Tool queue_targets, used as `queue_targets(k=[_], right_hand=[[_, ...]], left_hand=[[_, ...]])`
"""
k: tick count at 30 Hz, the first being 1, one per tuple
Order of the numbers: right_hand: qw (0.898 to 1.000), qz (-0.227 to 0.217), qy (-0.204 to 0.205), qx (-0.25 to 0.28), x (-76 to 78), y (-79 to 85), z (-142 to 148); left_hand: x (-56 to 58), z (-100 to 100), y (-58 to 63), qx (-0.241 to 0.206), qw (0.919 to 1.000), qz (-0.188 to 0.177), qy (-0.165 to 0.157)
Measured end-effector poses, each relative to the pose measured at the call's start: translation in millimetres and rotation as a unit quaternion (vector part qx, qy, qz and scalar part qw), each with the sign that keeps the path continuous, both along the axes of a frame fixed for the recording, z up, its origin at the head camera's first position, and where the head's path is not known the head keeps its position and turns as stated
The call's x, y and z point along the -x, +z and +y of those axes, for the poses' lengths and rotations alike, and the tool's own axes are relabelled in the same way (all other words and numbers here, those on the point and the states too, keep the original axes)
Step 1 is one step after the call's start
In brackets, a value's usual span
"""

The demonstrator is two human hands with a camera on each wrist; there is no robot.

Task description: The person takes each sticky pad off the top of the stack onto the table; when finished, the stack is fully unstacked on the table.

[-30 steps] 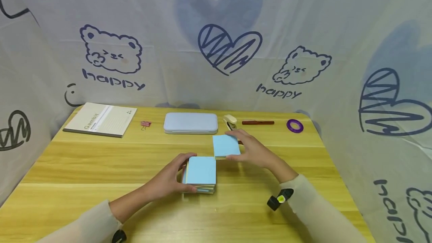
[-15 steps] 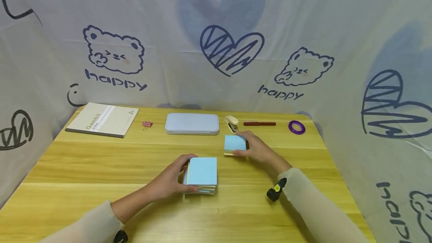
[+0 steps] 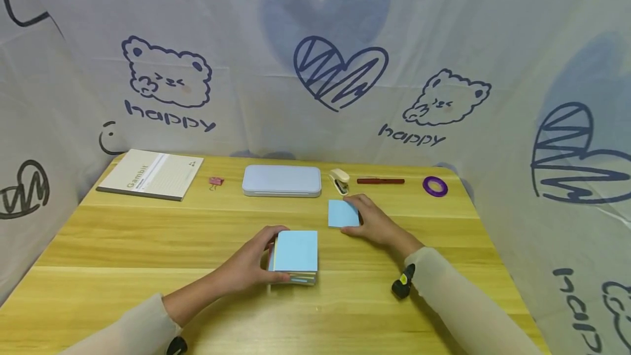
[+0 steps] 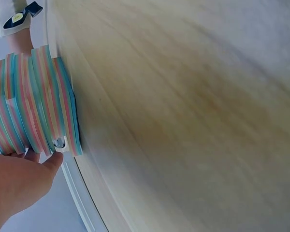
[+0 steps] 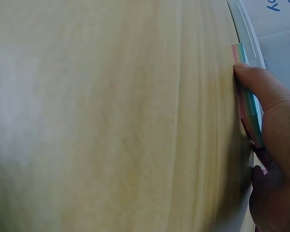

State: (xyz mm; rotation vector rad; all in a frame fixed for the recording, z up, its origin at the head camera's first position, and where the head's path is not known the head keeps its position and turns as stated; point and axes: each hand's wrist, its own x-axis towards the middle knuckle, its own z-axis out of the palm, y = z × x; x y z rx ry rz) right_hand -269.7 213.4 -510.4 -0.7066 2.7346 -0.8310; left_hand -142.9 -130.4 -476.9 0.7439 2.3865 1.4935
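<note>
My left hand (image 3: 248, 261) grips a thick stack of square sticky notes (image 3: 297, 251), blue on top, with the thumb at the near side and fingers at the far side. In the left wrist view, the stack's sides (image 4: 31, 104) show many coloured layers, slightly uneven. My right hand (image 3: 377, 222) holds a thinner pad of blue-topped sticky notes (image 3: 342, 213) between thumb and fingers, behind and to the right of the stack. In the right wrist view, that pad (image 5: 249, 104) lies low at the tabletop, its pink, yellow and green edge visible by the thumb.
Along the table's back edge lie a notebook (image 3: 153, 175), a pink binder clip (image 3: 216, 181), a pale blue case (image 3: 281, 181), a cream stapler (image 3: 339, 181), a dark red pen (image 3: 380, 181) and a purple tape ring (image 3: 435, 186). Printed cloth (image 3: 246, 97) hangs behind.
My right hand has moved right with the thinner pad, away from the stack, and lowered it to the tabletop. The left hand has stayed on the stack.
</note>
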Motion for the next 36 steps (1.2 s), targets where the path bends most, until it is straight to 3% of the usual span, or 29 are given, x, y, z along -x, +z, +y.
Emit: queue_targets(k=[11,24,30,36], right_hand=[[0.999,0.025,0.019,0.001,-7.1,7.9,-3.6],[0.992,0.001,0.108,0.061,-60.8,61.8,-43.1],[0.986,-0.014,0.155,0.066,-80.3,72.4,-64.0],[0.979,-0.007,0.19,0.066,-93.5,71.3,-82.5]], left_hand=[[0.5,0.8,-1.6,0.009,1.0,0.002,-0.001],[1.5,0.9,-1.5,0.004,0.9999,0.01,0.0],[1.2,1.1,0.0,0.003,0.9998,0.022,-0.001],[1.1,0.6,-0.2,-0.003,0.9997,0.022,-0.005]])
